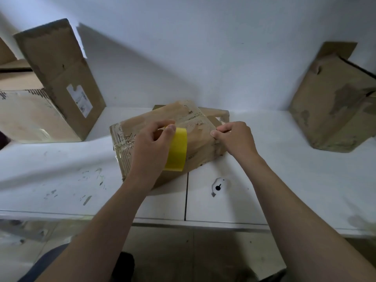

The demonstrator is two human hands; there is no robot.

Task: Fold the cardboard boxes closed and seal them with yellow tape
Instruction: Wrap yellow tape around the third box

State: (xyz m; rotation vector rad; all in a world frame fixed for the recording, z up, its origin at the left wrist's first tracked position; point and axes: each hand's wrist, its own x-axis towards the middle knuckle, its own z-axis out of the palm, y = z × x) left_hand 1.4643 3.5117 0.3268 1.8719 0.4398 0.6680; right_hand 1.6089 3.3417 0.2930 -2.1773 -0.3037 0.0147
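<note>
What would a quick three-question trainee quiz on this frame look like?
1. True or false: the right hand holds the yellow tape roll.
2. What does the right hand pinch? A) the right end of the middle box B) scissors C) a marker pen.
3. Fill in: the box with the white label sits to the ____ of the middle box.
Key: 1 false, the left hand holds it; 2 A; 3 left.
</note>
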